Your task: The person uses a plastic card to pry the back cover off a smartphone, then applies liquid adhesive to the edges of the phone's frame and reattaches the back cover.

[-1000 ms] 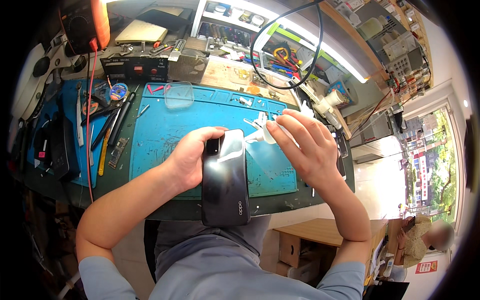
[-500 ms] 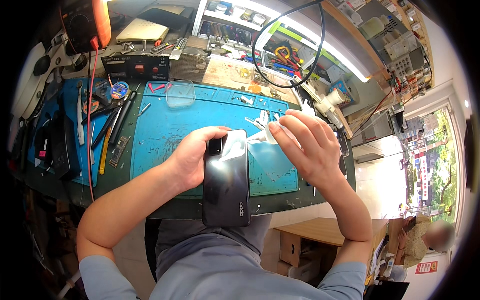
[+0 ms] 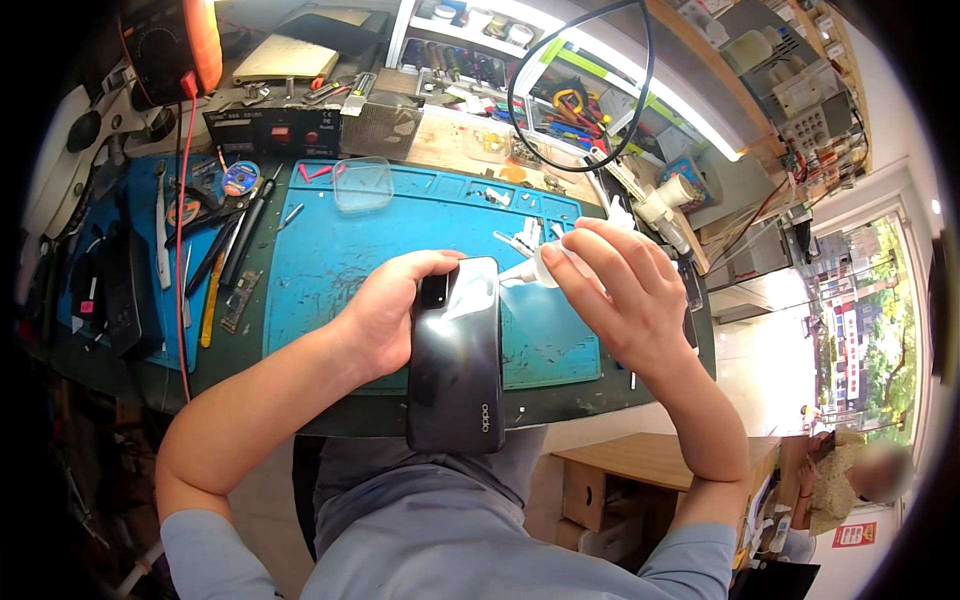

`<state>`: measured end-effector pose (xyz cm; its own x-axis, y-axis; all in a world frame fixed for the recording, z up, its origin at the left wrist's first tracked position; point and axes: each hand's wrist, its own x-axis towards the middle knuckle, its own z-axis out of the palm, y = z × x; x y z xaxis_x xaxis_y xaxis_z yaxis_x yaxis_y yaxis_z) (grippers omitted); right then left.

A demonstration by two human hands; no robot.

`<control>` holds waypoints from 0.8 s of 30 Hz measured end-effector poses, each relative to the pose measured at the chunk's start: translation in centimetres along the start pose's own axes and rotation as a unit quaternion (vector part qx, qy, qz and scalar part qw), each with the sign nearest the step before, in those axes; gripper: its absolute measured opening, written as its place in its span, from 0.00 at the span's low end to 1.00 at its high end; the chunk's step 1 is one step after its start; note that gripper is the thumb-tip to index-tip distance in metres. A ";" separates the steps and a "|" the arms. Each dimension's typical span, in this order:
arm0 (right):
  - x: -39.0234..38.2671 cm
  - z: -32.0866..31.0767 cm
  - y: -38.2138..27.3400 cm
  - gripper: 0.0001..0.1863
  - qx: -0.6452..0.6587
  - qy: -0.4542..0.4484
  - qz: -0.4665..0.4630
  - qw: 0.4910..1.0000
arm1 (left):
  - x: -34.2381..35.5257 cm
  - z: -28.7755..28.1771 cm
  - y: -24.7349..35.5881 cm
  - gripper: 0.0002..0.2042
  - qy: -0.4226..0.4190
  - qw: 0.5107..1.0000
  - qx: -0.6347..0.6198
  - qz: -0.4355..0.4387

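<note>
Still, the left hand (image 3: pixel 385 312) grips the black phone (image 3: pixel 455 375) over the blue mat's (image 3: pixel 345 262) front edge, and the right hand (image 3: pixel 637 305) pinches a white nozzle bottle (image 3: pixel 546 271). Its tip has barely moved, so the phone's right side seems the busy spot.

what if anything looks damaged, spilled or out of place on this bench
The blue rectangular work mat looks worn, with dark scuffs. Loose white slender pieces lie scattered on it, near the right hand, which looks untidy. No spill shows, and the glossy black phone has no visible cracks; its bright patch looks like glare.
</note>
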<state>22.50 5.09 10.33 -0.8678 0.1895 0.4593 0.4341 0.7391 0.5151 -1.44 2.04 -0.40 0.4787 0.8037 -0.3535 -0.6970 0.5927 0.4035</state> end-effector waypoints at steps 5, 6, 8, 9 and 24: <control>-0.1 0.1 0.0 0.23 0.001 0.003 0.002 1.000 | -0.1 0.2 -0.1 0.13 0.016 1.000 -0.004 0.001; -0.1 0.1 -0.1 0.22 0.002 0.004 0.002 1.000 | -0.1 0.2 -0.1 0.13 0.019 1.000 -0.003 0.002; -0.2 0.1 -0.1 0.22 0.006 0.006 0.002 1.000 | -0.1 0.1 0.0 0.13 0.016 1.000 0.002 0.005; -0.2 0.1 -0.1 0.22 0.006 0.004 0.004 1.000 | -0.1 0.1 0.0 0.13 0.014 1.000 0.005 0.007; -0.9 0.2 0.0 0.21 0.011 0.004 0.017 1.000 | -0.2 0.3 0.1 0.13 0.022 1.000 0.001 0.008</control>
<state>23.22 5.04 9.77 -0.8508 0.2096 0.4819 0.4577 0.7463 0.4833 -1.41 1.91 -0.02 0.4433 0.8099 -0.3841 -0.7033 0.5800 0.4111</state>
